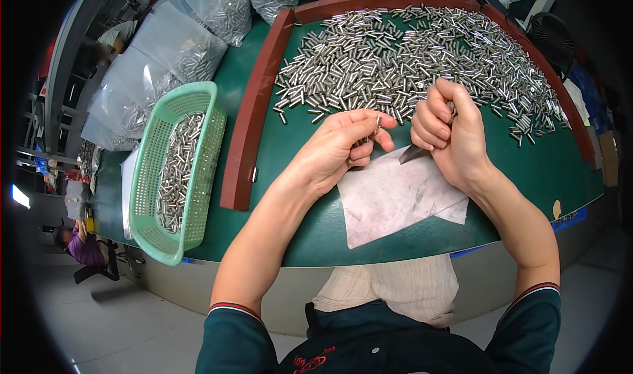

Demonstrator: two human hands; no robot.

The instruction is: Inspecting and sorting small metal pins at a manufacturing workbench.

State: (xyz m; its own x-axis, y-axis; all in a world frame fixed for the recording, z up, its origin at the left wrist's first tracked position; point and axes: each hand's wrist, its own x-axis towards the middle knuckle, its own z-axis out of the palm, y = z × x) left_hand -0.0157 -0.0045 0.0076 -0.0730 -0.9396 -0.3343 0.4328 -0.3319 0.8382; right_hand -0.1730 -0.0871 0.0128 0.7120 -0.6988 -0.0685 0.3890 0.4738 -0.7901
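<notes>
My left hand (pixel 343 143) is closed in a pinch, with a small metal pin (pixel 378 125) between thumb and fingers. To its right, my right hand (pixel 452 127) makes a fist around a dark tool with a flat, blade-like tip (pixel 411 154); its handle is hidden in the fingers. That tip points toward the left hand, over a white cloth (pixel 395 206) with pinkish and grey stains. Just beyond both hands spreads a thick layer of short, shiny metal pins (pixel 369 64) on the green table (pixel 306 232).
A red-brown wooden border (pixel 254 110) surrounds the pins at the left, back and right. Left of it stands a pale green plastic basket (pixel 210 150) partly filled with pins. Clear bags (pixel 168 48) of pins line the far left. Another person (pixel 86 249) sits farther left.
</notes>
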